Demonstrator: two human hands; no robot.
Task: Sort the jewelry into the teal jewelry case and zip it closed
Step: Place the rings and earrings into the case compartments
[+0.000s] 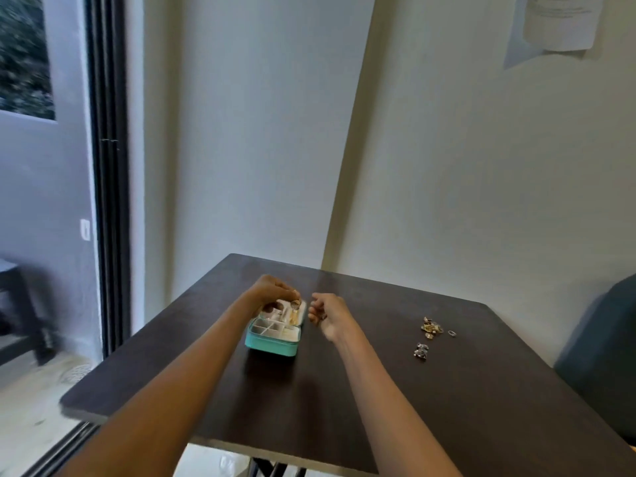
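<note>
Under the left hand (pixel 272 290), at the middle of the dark surface (pixel 378 390), the teal jewelry case (pixel 273 340) lies unzipped with its lid laid back away from the person. Its near half shows pale divided compartments; the far half, right below the grip, holds a few small gold and dark pieces whose kind is too small to tell. The left grip is narrow: fingertips pinch a small gold piece (pixel 295 304) just above that far half, so the step in hand looks like seating one item in its slot. The left forearm reaches straight out from the lower left, wrist bent down, knuckles up.

Just to the right of that grip, clear of the case's edge, the right hand (pixel 327 313) hovers with fingers curled inward; something small and dark seems to sit at its fingertips, but I cannot tell whether it is held or merely worn.

Well off to the right of both hands, loose jewelry waits: a gold cluster (pixel 431 328), a thin ring (pixel 452 333) just beside it, and a silver pair (pixel 421 350) nearer the person.

Judging from this, sorting is partway. The next move calls for releasing the gold piece cleanly, then reaching right for the pile without dragging it.
</note>
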